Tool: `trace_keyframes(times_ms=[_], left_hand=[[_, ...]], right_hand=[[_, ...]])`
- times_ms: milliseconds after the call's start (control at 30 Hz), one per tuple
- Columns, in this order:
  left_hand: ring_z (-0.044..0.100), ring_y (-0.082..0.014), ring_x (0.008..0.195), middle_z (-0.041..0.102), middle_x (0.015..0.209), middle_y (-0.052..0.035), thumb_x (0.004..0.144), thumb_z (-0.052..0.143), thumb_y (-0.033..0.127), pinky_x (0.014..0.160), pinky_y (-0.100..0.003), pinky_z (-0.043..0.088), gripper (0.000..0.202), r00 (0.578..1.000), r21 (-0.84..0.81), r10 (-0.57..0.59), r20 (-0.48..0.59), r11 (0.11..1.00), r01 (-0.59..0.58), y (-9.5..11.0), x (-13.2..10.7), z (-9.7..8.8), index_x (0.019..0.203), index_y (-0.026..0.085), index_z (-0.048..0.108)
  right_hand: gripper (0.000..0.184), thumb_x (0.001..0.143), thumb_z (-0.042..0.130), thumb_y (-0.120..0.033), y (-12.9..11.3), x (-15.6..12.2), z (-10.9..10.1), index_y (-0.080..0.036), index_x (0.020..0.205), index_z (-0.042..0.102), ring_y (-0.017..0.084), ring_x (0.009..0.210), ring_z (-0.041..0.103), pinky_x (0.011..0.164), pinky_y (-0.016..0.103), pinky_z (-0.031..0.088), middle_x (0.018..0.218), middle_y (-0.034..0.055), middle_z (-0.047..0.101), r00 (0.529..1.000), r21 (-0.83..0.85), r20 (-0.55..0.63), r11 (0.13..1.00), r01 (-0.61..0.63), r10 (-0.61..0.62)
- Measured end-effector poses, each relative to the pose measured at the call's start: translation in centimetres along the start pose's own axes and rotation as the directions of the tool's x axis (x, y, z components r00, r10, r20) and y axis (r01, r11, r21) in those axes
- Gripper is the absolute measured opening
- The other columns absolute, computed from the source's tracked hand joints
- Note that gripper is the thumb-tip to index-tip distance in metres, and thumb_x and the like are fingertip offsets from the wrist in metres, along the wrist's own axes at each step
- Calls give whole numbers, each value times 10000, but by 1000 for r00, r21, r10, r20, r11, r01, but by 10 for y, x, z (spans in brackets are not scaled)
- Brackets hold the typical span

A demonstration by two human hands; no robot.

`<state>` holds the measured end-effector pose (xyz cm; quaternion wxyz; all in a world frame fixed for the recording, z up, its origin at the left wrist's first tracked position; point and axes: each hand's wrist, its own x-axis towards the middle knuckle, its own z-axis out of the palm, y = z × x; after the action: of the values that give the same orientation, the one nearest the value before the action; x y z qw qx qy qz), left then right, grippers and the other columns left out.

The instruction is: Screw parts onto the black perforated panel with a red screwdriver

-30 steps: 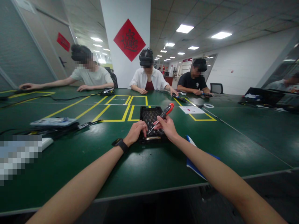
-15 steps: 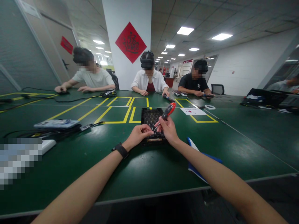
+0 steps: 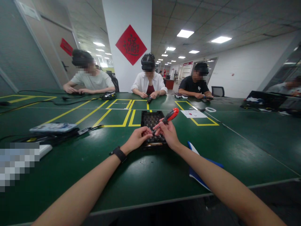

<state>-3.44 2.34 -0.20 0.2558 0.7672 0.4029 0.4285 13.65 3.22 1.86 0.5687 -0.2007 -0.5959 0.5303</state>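
Screwdriver (image 3: 168, 116) now flatter in right hand (image 3: 168, 134); left hand (image 3: 138, 137) near tip.

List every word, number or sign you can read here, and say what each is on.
Nothing reads clearly.
Red diamond sign on the pillar: one black character, too ornate to read.
Red sign at far left: blurred.
White sheet: red marks, too small.
Screwdriver: no lettering shows.
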Motion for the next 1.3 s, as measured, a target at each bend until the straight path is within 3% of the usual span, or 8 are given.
trace_keyframes(times_ms=[167, 433, 533, 767, 1033, 1133, 1300], left_hand=[[539, -130, 730, 624, 811, -24, 833, 479, 364, 691, -245, 418, 247, 999, 47, 43, 13, 998, -43, 1, -2, -2, 878, 159, 609], [485, -110, 592, 593, 676, 4, 703, 638, 437, 552, -221, 377, 289, 998, 170, 38, -41, 985, -31, 4, -5, 2, 794, 164, 613], [502, -116, 611, 608, 701, -9, 748, 600, 409, 568, -229, 376, 249, 996, 238, 69, -51, 970, -55, 3, -5, 0, 790, 166, 629], [539, -117, 665, 639, 751, -18, 843, 490, 314, 637, -231, 383, 225, 990, 271, 132, 38, 953, -138, 0, -4, -2, 845, 172, 665], [499, -104, 606, 600, 683, 7, 732, 621, 420, 565, -209, 361, 271, 994, 271, 88, -65, 960, -67, 4, -6, 2, 758, 151, 603], [502, -107, 601, 608, 684, 1, 773, 578, 404, 570, -214, 358, 252, 996, 297, 81, -35, 953, -67, 0, -6, 0, 785, 156, 623], [546, -128, 713, 635, 800, -32, 877, 426, 312, 665, -232, 379, 253, 984, 340, 163, 67, 924, -177, 3, -6, -3, 861, 172, 637]], right_hand=[[311, 802, 541, -363, -1, 0, -2, -209, 1058, 456, 89, 577, 605, 600, 244, 512, 822, 7, 647, 998, 21, 65, 1000, -15, 14], [303, 790, 552, -404, 1, 0, -2, -204, 998, 458, 73, 522, 579, 554, 216, 485, 788, 0, 652, 1000, -20, 28, 1000, 4, -3], [300, 796, 545, -408, 1, 0, -3, -210, 996, 444, 77, 526, 580, 562, 221, 484, 772, -5, 649, 999, -12, 36, 1000, 2, -1], [301, 831, 495, -385, 8, 1, -7, -200, 1058, 427, 93, 550, 593, 568, 240, 478, 777, 9, 650, 982, 27, 165, 995, -96, 90], [289, 832, 499, -394, 8, 1, -6, -204, 1039, 433, 91, 545, 593, 564, 243, 479, 784, 8, 643, 989, -11, 142, 999, -36, 37], [313, 843, 480, -401, 7, 1, -6, -203, 1080, 431, 97, 560, 604, 575, 250, 483, 798, 18, 645, 988, -10, 150, 999, -48, 49], [353, 870, 420, -416, 8, 1, -7, -206, 1154, 413, 104, 570, 614, 586, 264, 489, 809, 30, 646, 984, 9, 162, 997, -77, 74]])
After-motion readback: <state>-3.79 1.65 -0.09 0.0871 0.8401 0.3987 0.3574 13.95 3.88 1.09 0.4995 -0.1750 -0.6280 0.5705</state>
